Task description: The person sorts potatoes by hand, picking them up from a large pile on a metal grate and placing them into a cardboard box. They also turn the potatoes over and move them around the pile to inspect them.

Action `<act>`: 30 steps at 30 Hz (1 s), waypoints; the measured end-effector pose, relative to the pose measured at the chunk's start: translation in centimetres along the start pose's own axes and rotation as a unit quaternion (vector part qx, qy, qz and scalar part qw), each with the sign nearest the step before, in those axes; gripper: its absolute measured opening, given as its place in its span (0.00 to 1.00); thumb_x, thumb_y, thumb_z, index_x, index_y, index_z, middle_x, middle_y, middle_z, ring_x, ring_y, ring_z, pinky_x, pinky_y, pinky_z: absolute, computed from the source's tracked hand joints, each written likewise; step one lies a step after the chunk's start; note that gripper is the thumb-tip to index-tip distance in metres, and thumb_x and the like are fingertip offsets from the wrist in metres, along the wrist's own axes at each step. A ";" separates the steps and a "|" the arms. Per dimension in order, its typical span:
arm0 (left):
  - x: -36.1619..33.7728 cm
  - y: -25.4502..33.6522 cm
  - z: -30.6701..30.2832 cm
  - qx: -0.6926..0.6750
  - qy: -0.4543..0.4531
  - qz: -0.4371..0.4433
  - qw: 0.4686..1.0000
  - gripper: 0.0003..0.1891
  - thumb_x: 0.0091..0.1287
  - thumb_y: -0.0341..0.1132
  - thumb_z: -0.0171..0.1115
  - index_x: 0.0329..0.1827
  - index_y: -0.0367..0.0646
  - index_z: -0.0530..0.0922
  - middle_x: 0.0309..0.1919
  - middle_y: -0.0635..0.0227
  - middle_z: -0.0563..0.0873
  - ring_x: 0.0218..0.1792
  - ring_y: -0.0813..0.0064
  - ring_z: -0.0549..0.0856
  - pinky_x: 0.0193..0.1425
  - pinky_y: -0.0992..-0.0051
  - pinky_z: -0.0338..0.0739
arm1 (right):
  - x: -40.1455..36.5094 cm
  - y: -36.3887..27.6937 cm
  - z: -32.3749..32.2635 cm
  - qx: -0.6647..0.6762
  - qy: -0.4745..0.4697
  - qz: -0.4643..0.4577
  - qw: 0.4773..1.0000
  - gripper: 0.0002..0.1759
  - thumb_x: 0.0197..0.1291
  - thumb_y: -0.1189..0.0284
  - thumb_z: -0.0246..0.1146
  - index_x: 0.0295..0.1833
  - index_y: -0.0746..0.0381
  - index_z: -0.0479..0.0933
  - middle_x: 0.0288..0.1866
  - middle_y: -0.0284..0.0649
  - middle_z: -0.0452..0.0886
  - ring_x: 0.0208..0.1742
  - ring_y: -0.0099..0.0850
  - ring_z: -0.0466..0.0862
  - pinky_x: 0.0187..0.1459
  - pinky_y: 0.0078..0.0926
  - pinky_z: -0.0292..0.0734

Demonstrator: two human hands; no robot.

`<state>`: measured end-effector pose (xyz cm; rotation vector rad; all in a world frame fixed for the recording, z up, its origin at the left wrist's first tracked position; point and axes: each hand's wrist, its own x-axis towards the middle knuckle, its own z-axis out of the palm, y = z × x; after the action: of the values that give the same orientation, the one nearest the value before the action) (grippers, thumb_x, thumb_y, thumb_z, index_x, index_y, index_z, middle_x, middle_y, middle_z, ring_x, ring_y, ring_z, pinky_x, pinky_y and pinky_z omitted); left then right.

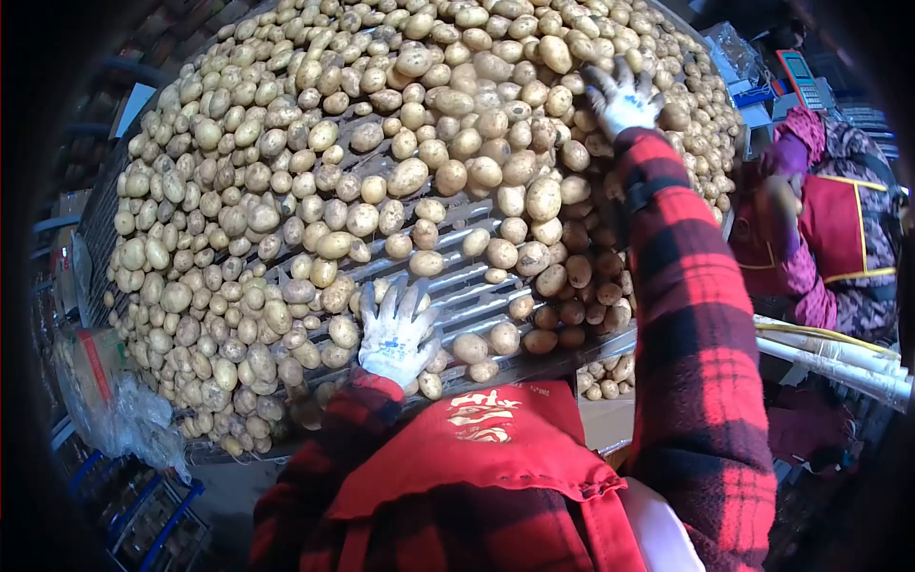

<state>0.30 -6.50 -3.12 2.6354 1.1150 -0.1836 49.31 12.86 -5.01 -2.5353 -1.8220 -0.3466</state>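
Potatoes (pixel 407 177) lie in a wide heap over a slatted metal rack (pixel 464 253). My left hand (pixel 396 341), in a white and grey glove, rests with fingers spread at the near edge of the rack, potatoes on both sides of it. Stretched far forward to the right, my right hand (pixel 624 99) wears the same kind of glove. Its fingers are apart over the potatoes at the upper right, and nothing is held in it.
A person in a red apron (pixel 839 227) is at the right. Near them are pale pipes (pixel 834 357) and a device with a screen (pixel 801 78). Clear plastic wrap (pixel 133 419) hangs at the lower left. More potatoes (pixel 606 378) lie below the rack's edge.
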 end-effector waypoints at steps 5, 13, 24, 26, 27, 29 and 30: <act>0.3 0.0 0.2 0.007 -0.005 0.002 1.000 0.26 0.66 0.54 0.68 0.68 0.61 0.84 0.80 0.63 0.69 0.81 0.50 0.64 0.85 0.28 0.40 | -6.3 -2.8 -7.8 0.106 0.034 -0.162 0.981 0.29 0.55 0.63 0.74 0.65 0.47 0.82 0.59 0.43 0.86 0.57 0.49 0.85 0.58 0.55 0.79; 0.5 0.6 0.7 0.005 0.021 0.013 1.000 0.23 0.67 0.51 0.68 0.65 0.61 0.85 0.80 0.61 0.69 0.80 0.47 0.65 0.85 0.28 0.41 | -14.9 -7.0 -7.9 0.240 -0.121 -0.276 0.923 0.15 0.53 0.70 0.71 0.47 0.58 0.87 0.46 0.48 0.85 0.54 0.52 0.83 0.53 0.50 0.80; 0.7 0.7 1.3 -0.021 0.044 -0.001 0.999 0.26 0.68 0.51 0.68 0.66 0.50 0.83 0.78 0.59 0.73 0.81 0.49 0.65 0.86 0.31 0.41 | -35.0 -1.9 -14.2 0.566 -0.103 0.164 0.802 0.28 0.66 0.75 0.67 0.72 0.64 0.77 0.65 0.48 0.84 0.63 0.40 0.85 0.64 0.39 0.83; 1.2 1.5 0.8 0.005 0.028 -0.010 1.000 0.26 0.69 0.51 0.67 0.67 0.51 0.83 0.78 0.60 0.73 0.81 0.50 0.65 0.86 0.32 0.41 | -35.0 -7.0 -14.7 0.439 -0.102 -0.037 0.892 0.30 0.64 0.69 0.71 0.72 0.61 0.78 0.63 0.50 0.84 0.63 0.46 0.85 0.67 0.42 0.79; 1.4 1.7 1.0 0.012 0.026 -0.013 1.000 0.26 0.69 0.50 0.67 0.67 0.52 0.82 0.78 0.61 0.73 0.80 0.51 0.66 0.86 0.32 0.42 | -34.8 -10.0 -15.4 0.407 -0.180 -0.090 0.891 0.30 0.62 0.66 0.73 0.70 0.60 0.79 0.61 0.49 0.85 0.62 0.45 0.86 0.65 0.43 0.81; 1.2 1.4 2.3 0.033 0.053 0.000 0.998 0.26 0.69 0.50 0.67 0.67 0.52 0.82 0.77 0.61 0.73 0.80 0.51 0.66 0.86 0.32 0.43 | -34.5 -14.4 -13.0 0.367 -0.288 -0.154 0.871 0.29 0.58 0.64 0.75 0.65 0.60 0.82 0.57 0.50 0.86 0.57 0.47 0.88 0.58 0.46 0.84; 1.2 1.0 2.6 0.043 0.069 0.008 0.997 0.26 0.69 0.50 0.67 0.67 0.52 0.82 0.77 0.61 0.73 0.80 0.51 0.67 0.86 0.32 0.43 | -34.2 -16.3 -11.2 0.338 -0.311 -0.196 0.867 0.27 0.57 0.63 0.75 0.62 0.59 0.83 0.55 0.51 0.86 0.54 0.48 0.89 0.55 0.48 0.85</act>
<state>1.88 -7.12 -5.71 2.7683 1.1535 -0.0489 21.70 -15.28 -2.24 -1.8657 -2.0988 1.0552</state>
